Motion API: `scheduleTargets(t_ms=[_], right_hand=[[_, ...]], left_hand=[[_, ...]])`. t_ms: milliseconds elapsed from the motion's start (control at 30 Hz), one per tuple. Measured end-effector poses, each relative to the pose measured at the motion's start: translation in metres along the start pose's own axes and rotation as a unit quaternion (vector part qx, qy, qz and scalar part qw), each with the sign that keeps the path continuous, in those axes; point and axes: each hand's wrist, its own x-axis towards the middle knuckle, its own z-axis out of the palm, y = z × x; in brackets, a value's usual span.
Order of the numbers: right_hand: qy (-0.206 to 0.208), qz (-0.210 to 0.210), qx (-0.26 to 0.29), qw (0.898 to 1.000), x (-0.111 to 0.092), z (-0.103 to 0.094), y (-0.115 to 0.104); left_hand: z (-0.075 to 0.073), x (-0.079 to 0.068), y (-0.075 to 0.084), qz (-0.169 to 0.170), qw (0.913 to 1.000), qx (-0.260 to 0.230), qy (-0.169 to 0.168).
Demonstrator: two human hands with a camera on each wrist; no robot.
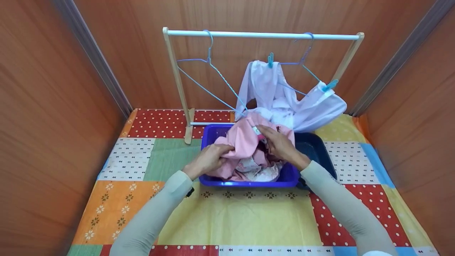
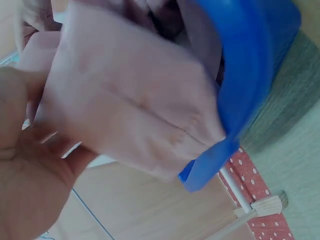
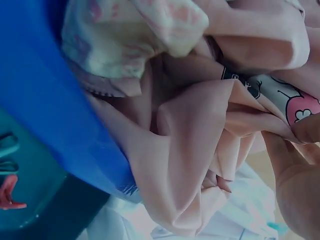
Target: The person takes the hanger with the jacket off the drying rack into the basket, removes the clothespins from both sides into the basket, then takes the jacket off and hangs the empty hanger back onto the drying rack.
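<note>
Pale sleeves (image 1: 153,213), cut off below, slant inward. The left hand (image 1: 209,157) pinches a fold of pink cloth (image 1: 243,137), some fingertips hidden beneath; the right hand (image 1: 279,143) pinches it farther right. The cloth heaps in the blue basket (image 1: 249,184), hiding its floor. The basket covers part of a dark tray (image 1: 316,145). Behind, a white shirt (image 1: 263,80) hangs, its lower part obscured.

Seemingly wooden walls (image 1: 131,67) surround a patchwork cloth (image 1: 245,220).

Shows glossy plastic in the blue basket (image 1: 249,184), matt cloth in the pink garment (image 1: 241,138); from the basket, at ten o'clock, smooth wood in the rack post (image 1: 185,106); at six, matt cloth in the patchwork cover (image 1: 241,220).
</note>
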Motion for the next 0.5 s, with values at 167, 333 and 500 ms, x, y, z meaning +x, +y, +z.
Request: scheduleTargets(t_ms=[167,333,500], right_hand=[[-0.056,-0.052,-0.078,0.994,-0.016,0.004,-0.012],[-0.162,-0.022,-0.052,0.985,-0.028,0.008,-0.027],[-0.255,0.015,-0.078,0.964,-0.04,0.014,-0.042]], left_hand=[[0.007,-0.019,0.008,-0.035,0.998,-0.012,-0.051],[0.013,-0.035,0.016,-0.085,0.9914,0.002,-0.1],[0.025,-0.042,0.02,-0.096,0.9834,0.041,-0.149]])
